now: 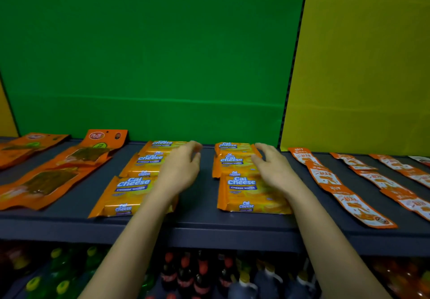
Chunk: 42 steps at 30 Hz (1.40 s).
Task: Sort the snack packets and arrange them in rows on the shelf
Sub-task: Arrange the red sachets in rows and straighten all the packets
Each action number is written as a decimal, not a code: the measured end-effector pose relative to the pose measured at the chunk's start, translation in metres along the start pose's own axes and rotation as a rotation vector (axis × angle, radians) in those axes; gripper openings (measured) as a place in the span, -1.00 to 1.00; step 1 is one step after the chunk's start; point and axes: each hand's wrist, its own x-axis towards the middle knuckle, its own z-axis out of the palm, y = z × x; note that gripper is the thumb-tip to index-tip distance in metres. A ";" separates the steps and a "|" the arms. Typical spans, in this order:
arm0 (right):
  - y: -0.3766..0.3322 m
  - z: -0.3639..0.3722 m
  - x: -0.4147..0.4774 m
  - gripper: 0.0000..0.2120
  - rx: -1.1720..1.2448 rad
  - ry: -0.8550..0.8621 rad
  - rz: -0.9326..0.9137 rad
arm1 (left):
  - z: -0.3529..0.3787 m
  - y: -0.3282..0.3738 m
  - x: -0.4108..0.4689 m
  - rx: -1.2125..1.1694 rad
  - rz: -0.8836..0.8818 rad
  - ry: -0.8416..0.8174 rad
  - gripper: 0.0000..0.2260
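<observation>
— Foil, glossy orange foil: that is what lies under both palms. The Cal Cheese wafer packets point(132, 189) run in two columns on the dark shelf point(200, 208), and I take that shelf's front lip as my mark.

— Where are your hands?

— My left hand point(180, 170) rests on the right edge of the left column, past mid-depth from the lip; my right hand point(272, 168) lies on the right column point(246, 191), about as deep. Fingers of both are spread and loosely curled, pinching nothing.

— How will the packets behave?

— Light, I judge, and slick; the film should slide easily on the shelf and over its neighbour, since they overlap like shingles. The wafers inside likely snap under pressure, so I would push flat on the face or nudge the long edges, not squeeze the middle.

— Anything in the way?

— Left of the columns, the windowed orange pouches point(58, 173) lie near. Right of them, strips of small orange sachets point(337, 189) lie close; a wide shove could disturb them. Below the lip stand bottles point(193, 273), waiting for anything that slips off.
</observation>
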 end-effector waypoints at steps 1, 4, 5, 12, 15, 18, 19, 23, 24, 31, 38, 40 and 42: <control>-0.010 0.004 0.000 -0.56 0.004 0.006 -0.016 | -0.012 -0.012 0.002 0.014 -0.014 0.034 -0.74; -0.043 0.022 -0.002 -0.57 0.074 -0.030 -0.049 | -0.047 -0.052 0.006 0.042 -0.092 0.055 -0.74; -0.056 0.033 -0.003 -0.57 0.111 -0.058 -0.047 | -0.057 -0.067 0.007 0.039 -0.129 0.035 -0.72; -0.102 0.114 -0.018 -0.61 0.231 -0.200 0.038 | -0.085 -0.142 -0.022 -0.233 -0.327 -0.222 -0.47; -0.103 0.134 -0.025 -0.58 0.252 -0.200 0.070 | -0.088 -0.152 -0.032 -0.317 -0.278 -0.277 -0.44; -0.101 0.139 -0.026 -0.49 0.192 -0.211 0.109 | -0.086 -0.150 -0.033 -0.207 -0.198 -0.358 -0.45; -0.101 0.140 -0.026 -0.49 0.185 -0.210 0.117 | -0.085 -0.150 -0.032 -0.159 -0.178 -0.368 -0.46; -0.101 0.141 -0.025 -0.52 0.235 -0.184 0.103 | -0.083 -0.147 -0.029 -0.073 -0.147 -0.380 -0.49; -0.101 0.142 -0.023 -0.53 0.248 -0.170 0.110 | -0.083 -0.146 -0.028 -0.070 -0.145 -0.374 -0.49; -0.103 0.150 -0.019 -0.57 0.172 -0.053 0.124 | -0.077 -0.145 -0.022 0.014 -0.100 -0.303 -0.53; -0.106 0.143 -0.017 -0.53 0.053 -0.158 0.128 | -0.078 -0.152 -0.019 0.040 -0.077 -0.245 -0.52; -0.111 0.138 -0.017 -0.54 -0.045 -0.191 0.119 | -0.087 -0.155 -0.021 0.052 -0.048 -0.149 -0.54; -0.120 0.134 -0.017 -0.53 -0.160 -0.113 0.073 | -0.104 -0.160 -0.021 0.089 -0.011 -0.066 -0.60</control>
